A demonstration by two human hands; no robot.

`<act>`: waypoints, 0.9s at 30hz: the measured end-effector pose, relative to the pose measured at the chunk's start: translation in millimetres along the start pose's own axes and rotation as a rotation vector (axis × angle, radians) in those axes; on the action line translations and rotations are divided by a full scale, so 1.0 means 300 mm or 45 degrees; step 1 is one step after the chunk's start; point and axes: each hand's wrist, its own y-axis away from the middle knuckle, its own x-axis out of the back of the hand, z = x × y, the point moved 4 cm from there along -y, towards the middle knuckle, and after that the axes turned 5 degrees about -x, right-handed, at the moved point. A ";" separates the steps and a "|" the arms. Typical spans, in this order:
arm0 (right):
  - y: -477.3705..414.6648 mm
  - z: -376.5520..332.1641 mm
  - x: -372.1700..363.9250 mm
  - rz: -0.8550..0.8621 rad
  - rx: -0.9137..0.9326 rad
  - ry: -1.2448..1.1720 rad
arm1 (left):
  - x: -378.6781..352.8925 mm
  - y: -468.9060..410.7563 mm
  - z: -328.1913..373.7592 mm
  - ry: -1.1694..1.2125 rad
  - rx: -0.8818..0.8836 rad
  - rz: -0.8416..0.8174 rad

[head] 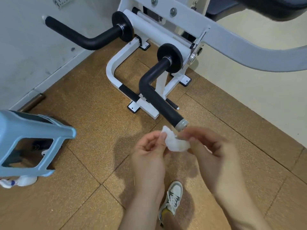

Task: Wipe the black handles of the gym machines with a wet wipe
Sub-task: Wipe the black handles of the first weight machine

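A crumpled white wet wipe (176, 143) is pinched between both hands just below the grey end cap of the near black handle (154, 95). My left hand (149, 155) grips its left end with thumb and fingers. My right hand (209, 151) holds its right end, fingers blurred. The near handle bends down from a black disc on the white machine frame (149, 29). A second black handle (79, 35) sticks out to the left, near the wall. Neither hand touches a handle.
A light blue plastic stool (29, 138) stands at the left, with a white spray bottle (21, 181) on the floor beneath it. A grey machine arm (249, 50) crosses the upper right. My sneaker (172, 196) is on the cork-patterned floor below the hands.
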 end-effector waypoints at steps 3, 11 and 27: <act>-0.043 -0.036 0.023 0.097 0.050 0.157 | -0.021 -0.040 -0.048 0.279 0.245 0.142; -0.081 -0.068 -0.023 0.052 0.174 0.666 | -0.092 -0.063 -0.049 0.430 0.445 0.105; -0.156 -0.122 -0.037 -0.068 0.306 0.967 | -0.084 -0.085 -0.008 0.194 0.445 -0.098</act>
